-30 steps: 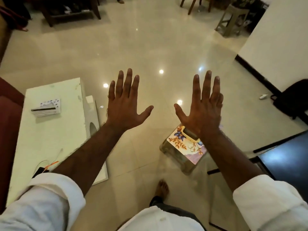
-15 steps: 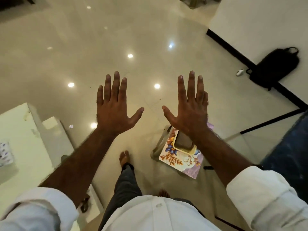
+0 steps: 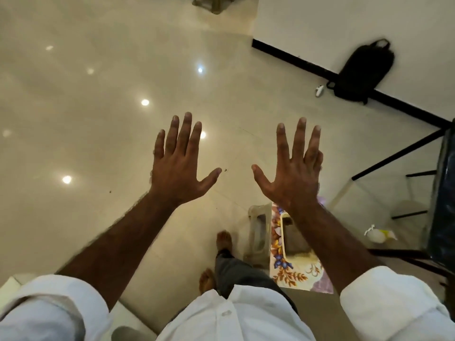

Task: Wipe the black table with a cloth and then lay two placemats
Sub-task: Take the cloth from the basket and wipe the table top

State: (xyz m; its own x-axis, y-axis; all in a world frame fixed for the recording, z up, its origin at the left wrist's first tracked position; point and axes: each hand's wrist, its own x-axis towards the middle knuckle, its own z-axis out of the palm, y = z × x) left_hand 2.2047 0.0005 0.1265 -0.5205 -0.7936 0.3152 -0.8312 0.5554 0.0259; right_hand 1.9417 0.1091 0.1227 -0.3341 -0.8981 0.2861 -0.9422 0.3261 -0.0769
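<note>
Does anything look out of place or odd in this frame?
Nothing looks damaged or spilled. Loose litter stands out: a crumpled white item on the floor by the black table, and a small white object beside the black backpack. The left hand and right hand are spread, empty.

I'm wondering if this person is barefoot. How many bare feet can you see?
2. The front foot is on the floor, just left of the stool. The back foot is nearer the body, its heel hidden by the shirt.

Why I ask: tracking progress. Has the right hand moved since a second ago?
Yes: the right hand has gone forward, now beyond the stool.
</note>
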